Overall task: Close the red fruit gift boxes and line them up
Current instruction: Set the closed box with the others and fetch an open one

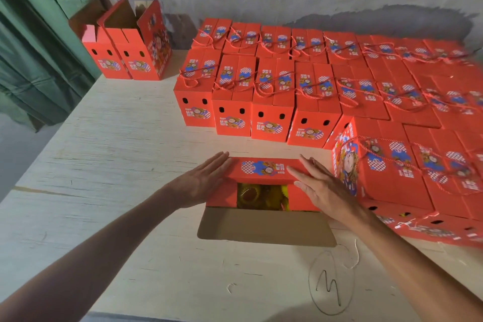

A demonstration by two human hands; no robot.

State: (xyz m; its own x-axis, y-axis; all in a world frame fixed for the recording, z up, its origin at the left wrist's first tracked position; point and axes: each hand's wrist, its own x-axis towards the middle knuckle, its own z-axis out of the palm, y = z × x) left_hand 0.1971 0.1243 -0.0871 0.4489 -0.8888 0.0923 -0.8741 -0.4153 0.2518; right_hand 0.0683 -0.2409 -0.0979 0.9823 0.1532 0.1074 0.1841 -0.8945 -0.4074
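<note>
Both hands flat, fingers straight, not gripping anything. Left hand presses its fingertips on the left end of the box, right hand lies over the right end w/ fingers angled in toward the middle. So the box sits right between and under the fingers, long axis running left-right, one hand per end, neither really nearer.

What they're pushing on is the far flap, the printed red one, already folded down over the back half of the opening. Just on the near side of the fingertips there's still a gap w/ something yellow inside, fruit prob, too dark to say for sure.

Nearer still, the near flap lies open toward the person, brown side up, flat on the table. That's the relation that matters imo: it's behind the fingers, on the wrist side, so next move looks like pulling the hands back and swinging it up and over.

Beyond the fingertips, the closed rows stand lined up, w/ more closed boxes just right of the right hand. Two open boxes far off to the left.
</note>
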